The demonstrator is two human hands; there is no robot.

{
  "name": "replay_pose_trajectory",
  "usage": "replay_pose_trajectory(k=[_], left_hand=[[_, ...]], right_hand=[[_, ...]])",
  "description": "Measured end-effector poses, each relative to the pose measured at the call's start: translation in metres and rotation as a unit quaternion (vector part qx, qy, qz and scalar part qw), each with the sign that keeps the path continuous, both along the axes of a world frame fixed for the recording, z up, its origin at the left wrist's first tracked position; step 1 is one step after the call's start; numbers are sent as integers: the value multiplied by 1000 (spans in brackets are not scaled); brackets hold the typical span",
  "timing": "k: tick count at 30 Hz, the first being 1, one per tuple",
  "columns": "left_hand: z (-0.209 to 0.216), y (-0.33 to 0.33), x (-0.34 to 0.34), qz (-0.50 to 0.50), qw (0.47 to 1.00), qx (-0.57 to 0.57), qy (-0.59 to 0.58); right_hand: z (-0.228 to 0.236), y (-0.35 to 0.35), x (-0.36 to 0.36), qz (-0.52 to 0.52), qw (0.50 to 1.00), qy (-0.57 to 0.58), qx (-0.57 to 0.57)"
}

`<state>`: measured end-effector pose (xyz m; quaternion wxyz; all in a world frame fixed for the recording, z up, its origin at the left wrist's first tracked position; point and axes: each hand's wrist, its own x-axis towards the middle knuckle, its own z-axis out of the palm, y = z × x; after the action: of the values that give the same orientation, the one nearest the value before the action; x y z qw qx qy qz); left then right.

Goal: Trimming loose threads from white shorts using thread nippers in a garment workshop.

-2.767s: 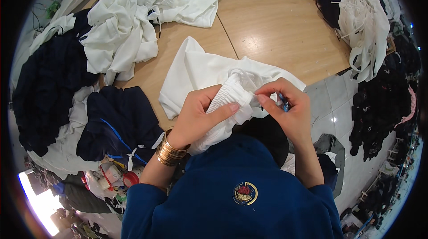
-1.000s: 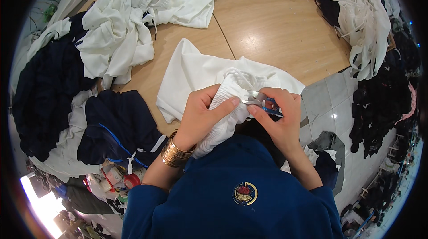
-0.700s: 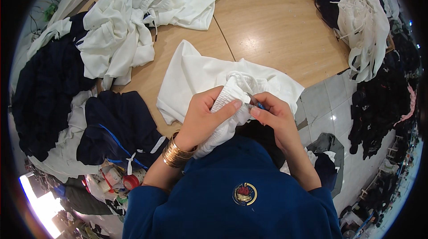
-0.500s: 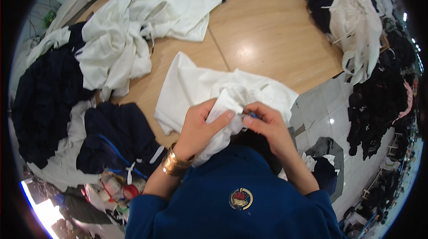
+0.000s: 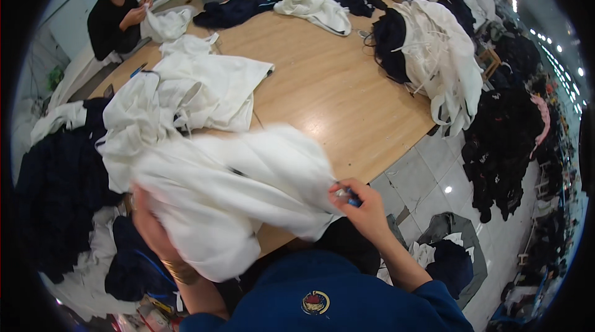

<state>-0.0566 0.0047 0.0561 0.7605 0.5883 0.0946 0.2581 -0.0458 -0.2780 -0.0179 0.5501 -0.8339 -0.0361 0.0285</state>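
A white garment (image 5: 229,177), blurred by motion, spreads in front of me above the near table edge. My left hand (image 5: 152,223) holds its left side; the fabric and the blur hide most of the fingers. On the other side, my right hand (image 5: 362,205) is closed around a small blue-and-metal tool (image 5: 350,197), whose exact kind is too small to make out. The garment's right edge comes up to the right fingertips; whether they also grip it, I cannot tell.
The wooden table (image 5: 316,84) carries white garments (image 5: 211,87) on the left and a white heap (image 5: 437,53) on the right. Dark clothes (image 5: 56,177) pile at far left. Across the table a person (image 5: 118,16) handles white cloth. A grey bag (image 5: 474,251) stands on the tiled floor.
The white garment, bunched between both hands before, is now spread out and swung leftward. My hands have moved wide apart, the left one leftward. The view has tilted up, bringing the other person in.
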Motion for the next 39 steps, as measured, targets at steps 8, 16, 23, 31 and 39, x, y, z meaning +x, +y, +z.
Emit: replay_pose_trajectory(k=[8, 16, 23, 31, 39], left_hand=[[-78, -21, 20, -114, 960, 98, 236], [-137, -23, -19, -179, 958, -147, 169], [-158, -19, -30, -26, 963, 249, 103], [-119, 134, -41, -161, 950, 221, 149], [-192, 427, -104, 385, 716, 463, 351]], right_hand=[[-75, -36, 49, -79, 991, -59, -95], [-132, -22, 109, -6, 945, -111, -308], [-35, 96, 50, 183, 944, -214, -171], [-36, 112, 29, 312, 912, -173, -203], [-32, 57, 28, 229, 940, -67, -242]])
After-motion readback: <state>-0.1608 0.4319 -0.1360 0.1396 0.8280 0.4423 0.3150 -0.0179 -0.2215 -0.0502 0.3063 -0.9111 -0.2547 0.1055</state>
